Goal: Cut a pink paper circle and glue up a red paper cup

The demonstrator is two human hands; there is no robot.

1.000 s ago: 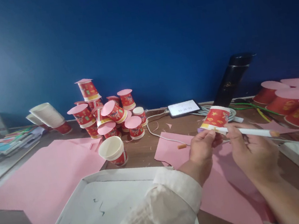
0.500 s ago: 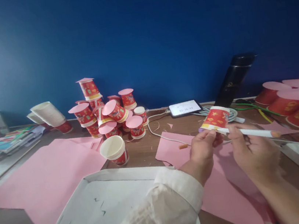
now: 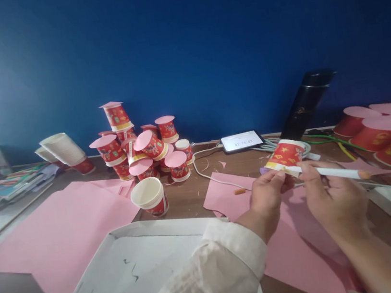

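Note:
My left hand (image 3: pixel 268 197) is closed on the lower edge of a red patterned paper cup (image 3: pixel 285 153), which hangs tilted above pink paper. Closed round a white marker (image 3: pixel 333 172) with an orange end, my right hand (image 3: pixel 334 200) keeps its other end against the cup's lower band. The exact contact is partly covered by fingers. Something small and purple (image 3: pixel 263 171) shows at the cup's left edge. On the pink sheet (image 3: pixel 228 188) below lies a small orange cap (image 3: pixel 239 191).
Left of my hands stand open cups (image 3: pixel 147 194) and a pile of red cups (image 3: pixel 151 145) topped with pink paper. A white tray (image 3: pixel 159 248) lies in front. Behind are a phone (image 3: pixel 241 142), cables and a leaning black bottle (image 3: pixel 304 102). More red cups (image 3: pixel 375 133) stand right.
Both hands, with the cup and the marker, have shifted slightly to the right. The things on the table have stayed where they were.

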